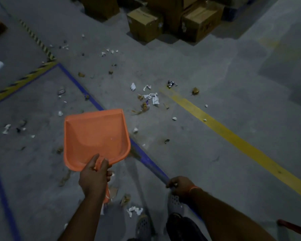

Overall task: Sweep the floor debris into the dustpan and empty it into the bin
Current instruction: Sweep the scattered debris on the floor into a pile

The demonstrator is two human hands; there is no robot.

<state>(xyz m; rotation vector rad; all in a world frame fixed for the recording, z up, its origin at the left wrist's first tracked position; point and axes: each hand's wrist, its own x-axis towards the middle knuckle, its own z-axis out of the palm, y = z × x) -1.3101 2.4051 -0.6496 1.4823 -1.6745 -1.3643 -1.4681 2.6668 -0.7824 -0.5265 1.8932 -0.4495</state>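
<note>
My left hand (pixel 94 176) grips the handle of an orange dustpan (pixel 96 136), which hangs above the floor with its mouth pointing away from me; nothing lies in its scoop. My right hand (pixel 181 186) grips a grey broom handle (pixel 146 160) that slants up-left behind the dustpan, so the broom's head is hidden. Scraps of white paper and brown bits (pixel 149 98) lie scattered on the grey concrete floor ahead, with more debris (pixel 135 210) near my feet. No bin is in view.
Cardboard boxes (pixel 172 20) are stacked at the far centre. A yellow floor line (pixel 233 136) runs diagonally on the right, blue tape lines (pixel 80 84) mark the floor on the left, and a yellow-black hazard strip (pixel 36 39) lies far left. My grey perforated shoes (pixel 175 202) stand at the bottom.
</note>
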